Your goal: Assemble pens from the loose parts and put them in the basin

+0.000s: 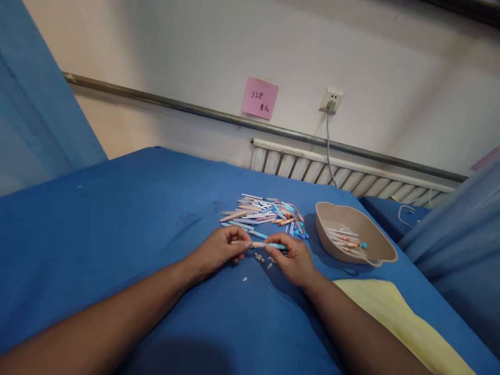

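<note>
My left hand (222, 251) and my right hand (292, 258) both pinch the same thin pen (260, 244), which lies level between them just above the blue cloth (128, 224). The left fingers close on its pale end, the right fingers on its light blue end. Right behind the hands lies a loose pile of pens and pen parts (265, 213) in pink, blue, orange and white. Several small white bits (260, 258) are scattered on the cloth under and in front of the hands.
A beige tray (375, 255) with a few pens in it sits to the right of the pile. A yellow cloth (394, 307) lies by my right forearm. Behind are a radiator (351, 174), a wall socket (331, 100) with cable, and a pink note (260, 98).
</note>
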{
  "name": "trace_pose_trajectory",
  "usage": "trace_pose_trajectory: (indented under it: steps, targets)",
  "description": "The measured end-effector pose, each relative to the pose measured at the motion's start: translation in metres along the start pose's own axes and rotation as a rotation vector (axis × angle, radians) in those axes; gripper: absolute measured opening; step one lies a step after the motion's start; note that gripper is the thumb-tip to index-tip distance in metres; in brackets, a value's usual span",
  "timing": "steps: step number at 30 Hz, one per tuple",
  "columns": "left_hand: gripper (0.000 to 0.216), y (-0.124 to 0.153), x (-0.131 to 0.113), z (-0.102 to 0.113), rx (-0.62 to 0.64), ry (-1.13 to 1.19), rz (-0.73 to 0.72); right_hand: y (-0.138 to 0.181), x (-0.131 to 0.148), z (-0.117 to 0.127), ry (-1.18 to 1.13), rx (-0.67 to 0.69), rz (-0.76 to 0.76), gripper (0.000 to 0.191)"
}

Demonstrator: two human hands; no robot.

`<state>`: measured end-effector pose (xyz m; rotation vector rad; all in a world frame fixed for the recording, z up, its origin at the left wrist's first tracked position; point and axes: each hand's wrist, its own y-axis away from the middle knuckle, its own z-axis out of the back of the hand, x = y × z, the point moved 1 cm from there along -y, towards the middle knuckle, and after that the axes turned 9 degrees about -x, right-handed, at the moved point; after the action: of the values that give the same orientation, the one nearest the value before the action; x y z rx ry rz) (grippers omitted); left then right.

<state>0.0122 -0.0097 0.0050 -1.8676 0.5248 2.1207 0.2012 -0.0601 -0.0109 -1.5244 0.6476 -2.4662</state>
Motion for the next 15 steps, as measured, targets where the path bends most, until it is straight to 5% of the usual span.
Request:
trace_pose_trajectory:
  steps: [3,8,15]
  targets:
    - [0.039,-0.0004,-0.0013,0.0018,-0.031,0.091,-0.097,0.0004,-0.0018,-0.0003,-0.006,-0.008,0.006,0.014]
    - [0.036,-0.0013,0.0019,0.0008,0.032,0.032,0.079,0.0020,-0.0032,-0.0002,0.009,-0.022,0.035,0.014]
    - [0.031,-0.0015,-0.0004,0.0026,0.001,0.077,-0.050,0.0007,-0.0017,-0.0002,-0.001,-0.025,0.005,0.013]
